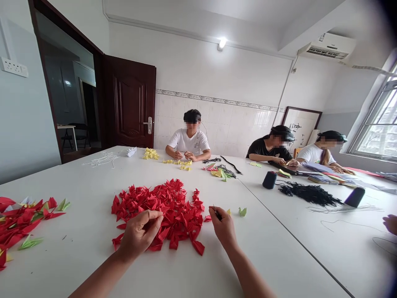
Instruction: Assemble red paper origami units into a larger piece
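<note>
A spread heap of folded red paper cranes (151,198) lies on the white table in front of me. Over its near side is my left hand (142,232), thumb and forefinger pinched together; whatever they hold is too small to make out. My right hand (223,227) is closed around a slim, dark, pointed tool (217,213), its exact kind unclear, just right of the heap. A pinkish-red folded piece (207,218) lies at that hand's left. Beyond its right side stands a light green paper crane (242,212), with a yellow one (228,211) partly hidden by the hand.
More red and green cranes (23,219) lie at the left. Across the white table (93,178) a person (189,140) handles yellow cranes (151,153). Two others work at the right, near black thread spools (269,180) and a dark cord pile (310,193). Another person's hand (390,223) enters at right.
</note>
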Tool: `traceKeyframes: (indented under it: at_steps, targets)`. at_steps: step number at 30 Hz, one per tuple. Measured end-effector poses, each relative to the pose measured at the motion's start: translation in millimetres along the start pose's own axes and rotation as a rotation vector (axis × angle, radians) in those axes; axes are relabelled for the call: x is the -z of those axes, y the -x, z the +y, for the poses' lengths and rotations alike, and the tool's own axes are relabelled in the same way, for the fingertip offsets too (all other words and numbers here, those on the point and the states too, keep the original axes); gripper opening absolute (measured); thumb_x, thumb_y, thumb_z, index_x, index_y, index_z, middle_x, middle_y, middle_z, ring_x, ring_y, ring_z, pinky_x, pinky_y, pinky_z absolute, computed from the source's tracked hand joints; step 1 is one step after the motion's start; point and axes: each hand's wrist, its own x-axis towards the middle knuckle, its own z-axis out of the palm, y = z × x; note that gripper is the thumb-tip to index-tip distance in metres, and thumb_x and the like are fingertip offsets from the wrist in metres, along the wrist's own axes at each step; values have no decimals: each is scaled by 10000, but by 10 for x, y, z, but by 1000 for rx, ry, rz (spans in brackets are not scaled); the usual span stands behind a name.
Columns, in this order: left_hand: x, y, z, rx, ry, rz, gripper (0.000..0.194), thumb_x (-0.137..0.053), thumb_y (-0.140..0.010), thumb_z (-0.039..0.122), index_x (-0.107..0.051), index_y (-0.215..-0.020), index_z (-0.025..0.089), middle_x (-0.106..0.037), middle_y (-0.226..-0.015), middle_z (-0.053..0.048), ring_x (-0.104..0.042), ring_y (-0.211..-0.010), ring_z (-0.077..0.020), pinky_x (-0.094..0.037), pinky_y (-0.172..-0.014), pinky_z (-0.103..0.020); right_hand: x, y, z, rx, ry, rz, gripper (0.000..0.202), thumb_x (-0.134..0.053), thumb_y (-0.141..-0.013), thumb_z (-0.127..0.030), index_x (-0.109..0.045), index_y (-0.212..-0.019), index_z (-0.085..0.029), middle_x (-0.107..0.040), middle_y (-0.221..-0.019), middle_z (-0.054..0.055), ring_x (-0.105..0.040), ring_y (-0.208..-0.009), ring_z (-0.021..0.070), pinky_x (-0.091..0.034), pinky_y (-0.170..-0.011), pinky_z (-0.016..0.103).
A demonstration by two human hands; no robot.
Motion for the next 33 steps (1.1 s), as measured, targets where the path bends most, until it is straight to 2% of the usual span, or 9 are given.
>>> traceKeyframes:
  at_steps: [4, 8, 13, 17, 21, 25, 33]
  targets:
    - [11, -11, -20, -3, -5, 4, 100, -567, -785, 210, -644, -833, 166, -690, -720, -7, -648, -639, -120, -542, -596, -190, 3, -11, 5, -11, -12, 45, 442, -500, -730, -491, -687, -884, -121, -552, -557, 13, -463, -525, 142, -375, -513, 254]
    - [53, -36, -49, 10, -39, 42, 115, -560, -781, 227, -654, -811, 169, -699, -735, -9, -658, -661, -128, -554, -638, -209, -3, -16, 19, -8, -24, 72, 449, -501, -730, -479, -678, -925, -115, -484, -517, -16, -413, -480, 123, -339, -469, 242]
    - [97, -64, -91, 37, -120, 121, 137, -567, -765, 244, -664, -816, 161, -711, -766, -20, -671, -686, -138, -564, -644, -208, -14, 2, -15, 16, -40, 49, 430, -516, -721, -480, -683, -875, -114, -426, -483, -39, -371, -459, 108, -324, -455, 234]
    - [125, -72, -129, 47, -151, 138, 164, -566, -769, 282, -668, -822, 165, -715, -767, -19, -676, -707, -148, -568, -657, -215, -19, 30, -71, 49, -49, 37, 437, -528, -723, -485, -676, -896, -111, -349, -467, -66, -327, -444, 94, -314, -455, 224]
    - [158, -76, -171, 72, -185, 154, 187, -573, -768, 321, -669, -826, 171, -719, -782, -20, -682, -733, -160, -570, -663, -223, -30, 31, -83, 58, -34, 76, 427, -498, -745, -467, -668, -921, -117, -385, -490, -54, -345, -459, 97, -322, -472, 222]
    - [174, -79, -208, 76, -209, 167, 193, -573, -772, 329, -665, -831, 170, -718, -792, -23, -683, -726, -156, -570, -650, -215, -35, 26, -70, 30, -14, 57, 410, -492, -741, -455, -678, -888, -120, -458, -496, -29, -381, -462, 108, -332, -476, 228]
    - [159, -64, -244, 34, -233, 154, 189, -566, -780, 338, -660, -832, 182, -717, -800, -14, -683, -751, -157, -568, -677, -214, -32, 18, -48, 20, -26, 51, 386, -483, -749, -420, -674, -903, -121, -478, -504, -27, -404, -470, 114, -336, -485, 232]
